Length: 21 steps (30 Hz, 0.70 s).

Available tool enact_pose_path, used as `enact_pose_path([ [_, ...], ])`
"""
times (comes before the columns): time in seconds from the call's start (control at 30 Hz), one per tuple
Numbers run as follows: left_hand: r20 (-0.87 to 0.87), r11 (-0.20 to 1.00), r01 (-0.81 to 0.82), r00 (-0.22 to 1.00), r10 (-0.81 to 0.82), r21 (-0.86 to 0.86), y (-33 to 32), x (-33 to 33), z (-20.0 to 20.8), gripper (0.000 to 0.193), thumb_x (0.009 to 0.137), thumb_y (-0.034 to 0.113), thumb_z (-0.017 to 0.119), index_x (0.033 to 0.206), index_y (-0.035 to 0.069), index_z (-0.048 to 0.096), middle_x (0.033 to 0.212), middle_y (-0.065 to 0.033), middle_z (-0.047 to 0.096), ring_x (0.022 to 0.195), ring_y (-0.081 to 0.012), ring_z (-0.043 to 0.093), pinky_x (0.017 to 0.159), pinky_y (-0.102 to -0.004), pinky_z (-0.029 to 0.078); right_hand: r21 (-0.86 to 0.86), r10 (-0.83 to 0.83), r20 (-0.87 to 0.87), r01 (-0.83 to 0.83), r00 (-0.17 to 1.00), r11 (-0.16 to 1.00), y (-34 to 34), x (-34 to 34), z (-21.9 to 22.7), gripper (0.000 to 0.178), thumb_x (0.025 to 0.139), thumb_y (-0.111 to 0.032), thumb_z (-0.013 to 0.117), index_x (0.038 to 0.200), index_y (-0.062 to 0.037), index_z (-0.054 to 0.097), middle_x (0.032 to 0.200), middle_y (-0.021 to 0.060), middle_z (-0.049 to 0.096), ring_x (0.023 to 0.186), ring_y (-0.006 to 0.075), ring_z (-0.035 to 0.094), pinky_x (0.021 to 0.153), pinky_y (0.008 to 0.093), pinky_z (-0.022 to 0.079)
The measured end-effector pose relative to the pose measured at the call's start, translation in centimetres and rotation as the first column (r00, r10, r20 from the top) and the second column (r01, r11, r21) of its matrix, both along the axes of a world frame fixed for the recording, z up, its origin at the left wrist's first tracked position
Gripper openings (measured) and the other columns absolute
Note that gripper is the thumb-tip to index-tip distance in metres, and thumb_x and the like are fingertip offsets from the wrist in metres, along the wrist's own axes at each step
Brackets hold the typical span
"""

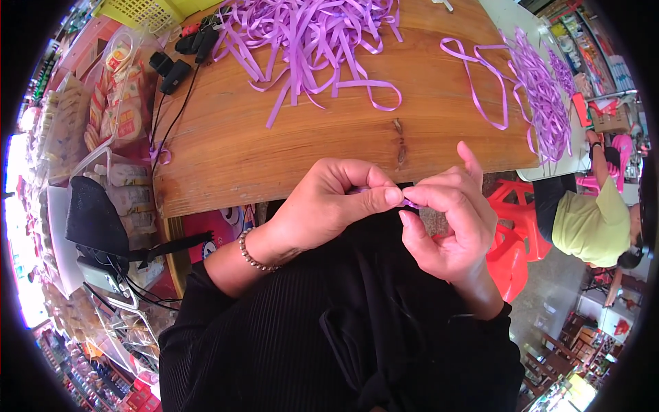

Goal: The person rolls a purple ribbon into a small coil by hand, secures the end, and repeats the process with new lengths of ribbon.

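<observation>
My left hand (328, 202) and my right hand (449, 223) meet just below the front edge of a wooden table (274, 147), fingertips pinched together on a small piece of purple ribbon (410, 202). Most of that piece is hidden by my fingers. A bead bracelet (252, 254) circles my left wrist. A big heap of loose purple ribbon strips (309, 34) lies at the far middle of the table. Another bundle of purple ribbon (539, 96) lies at the table's right end, with a long loop trailing left.
Black cables and chargers (175, 65) lie at the table's far left, beside a yellow basket (141, 12). Packaged goods (113, 110) stack up on the left. A red plastic stool (515, 240) stands to my right, and a person in a yellow-green top (594, 223) sits beyond it.
</observation>
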<state>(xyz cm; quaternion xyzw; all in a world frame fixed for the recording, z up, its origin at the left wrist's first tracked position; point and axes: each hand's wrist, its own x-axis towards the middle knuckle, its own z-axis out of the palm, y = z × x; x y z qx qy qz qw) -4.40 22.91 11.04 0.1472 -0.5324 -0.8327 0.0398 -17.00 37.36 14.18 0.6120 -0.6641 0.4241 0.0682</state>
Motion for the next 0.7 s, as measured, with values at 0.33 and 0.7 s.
enact_pose_path([
  [0.33, -0.002, 0.998, 0.006, 1.000, -0.006, -0.058, -0.1, 0.3, -0.2, 0.019, 0.089, 0.022, 0.069, 0.083, 0.004, 0.067, 0.071, 0.0041, 0.060, 0.060, -0.0028, 0.048, 0.050, -0.0189, 0.037, 0.059, -0.008, 0.044, 0.005, 0.999, 0.998, -0.1, 0.2, 0.0, 0.015, 0.068, 0.003, 0.067, 0.077, -0.0065, 0.058, 0.068, 0.0022, 0.059, 0.059, 0.0153, 0.056, 0.103, 0.0501, 0.036],
  [0.7, -0.104, 0.996, -0.082, 0.991, 0.079, -0.027, 0.4, 0.0, -0.7, 0.019, 0.090, 0.022, 0.068, 0.085, 0.003, 0.068, 0.073, 0.0025, 0.063, 0.060, -0.0030, 0.050, 0.051, -0.0185, 0.039, 0.164, -0.051, 0.195, 0.019, 0.980, 0.986, 0.3, 0.2, 0.4, 0.022, 0.070, 0.000, 0.069, 0.091, -0.0043, 0.062, 0.074, 0.0021, 0.062, 0.064, 0.0141, 0.057, 0.107, 0.0486, 0.033],
])
